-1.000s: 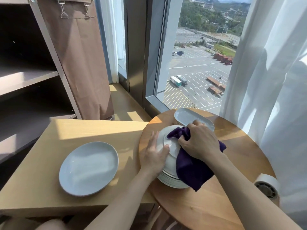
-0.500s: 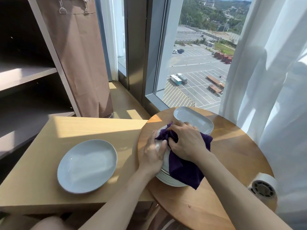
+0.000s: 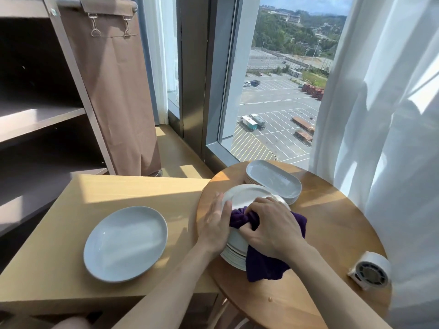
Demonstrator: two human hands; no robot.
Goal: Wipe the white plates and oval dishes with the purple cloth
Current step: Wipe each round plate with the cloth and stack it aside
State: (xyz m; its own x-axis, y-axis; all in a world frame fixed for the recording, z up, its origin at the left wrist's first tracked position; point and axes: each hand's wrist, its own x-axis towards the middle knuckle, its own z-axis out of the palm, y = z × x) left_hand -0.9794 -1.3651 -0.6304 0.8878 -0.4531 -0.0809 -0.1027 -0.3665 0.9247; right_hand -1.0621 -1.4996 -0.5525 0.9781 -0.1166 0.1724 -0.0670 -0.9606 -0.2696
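Observation:
A stack of white round plates (image 3: 247, 195) stands on the round wooden table (image 3: 332, 224). My right hand (image 3: 270, 226) grips the bunched purple cloth (image 3: 263, 264) and presses it on the top plate's near half; the cloth hangs over the stack's front edge. My left hand (image 3: 215, 222) lies flat with straight fingers against the stack's left rim. Behind the stack sits a pile of white oval dishes (image 3: 273, 180). One white plate (image 3: 126, 243) lies alone on the square wooden table (image 3: 114, 188) to the left.
A small white round device with a grille (image 3: 369, 270) sits at the round table's right edge. A white curtain (image 3: 384, 115) hangs at the right. A dark shelf unit (image 3: 40, 110) and a brown fabric bag (image 3: 116, 91) stand at the left, by the window.
My right hand has drawn the cloth from the far side of the top plate toward me, baring its far half. My left hand stayed at the stack's left rim.

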